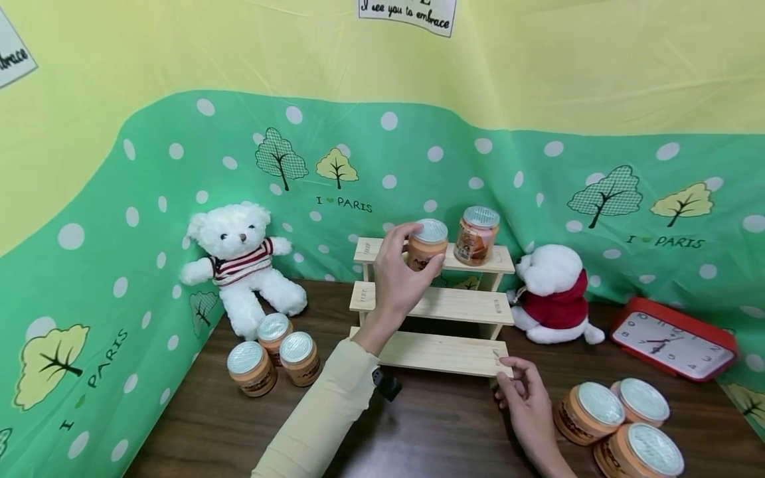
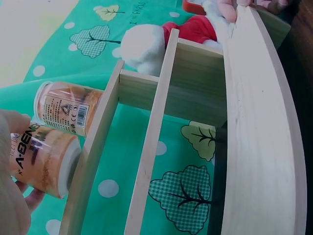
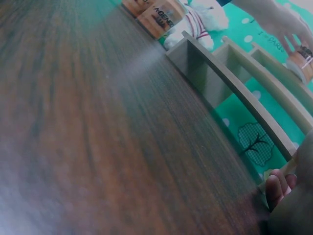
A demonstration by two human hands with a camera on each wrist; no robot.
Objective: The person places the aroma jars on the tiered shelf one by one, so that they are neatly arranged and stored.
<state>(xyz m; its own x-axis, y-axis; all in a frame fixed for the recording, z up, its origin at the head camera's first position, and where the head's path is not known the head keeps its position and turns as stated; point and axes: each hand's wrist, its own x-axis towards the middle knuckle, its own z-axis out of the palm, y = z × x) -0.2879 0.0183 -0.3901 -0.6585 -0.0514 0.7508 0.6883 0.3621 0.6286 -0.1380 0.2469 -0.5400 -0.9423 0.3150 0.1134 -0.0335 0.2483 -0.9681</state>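
My left hand (image 1: 396,279) grips an orange jar (image 1: 427,250) with a whitish lid, thumb on one side and fingers on the other. In the left wrist view that jar (image 2: 41,159) is right at the top board's edge. A second jar (image 1: 476,238) stands on the top board, just right of it. The three-tiered wooden shelf (image 1: 442,352) is pale and stepped. At the right end of its lowest board, my right hand (image 1: 527,403) pinches the corner, thumb above and fingers curled beneath.
Three jars (image 1: 254,369) cluster on the dark table (image 1: 412,431) at left, and three more (image 1: 590,413) at right. A white teddy bear (image 1: 242,255) sits back left. Another bear in red (image 1: 552,295) and a red clock (image 1: 675,338) are right of the shelf. A patterned cloth (image 1: 418,146) hangs behind.
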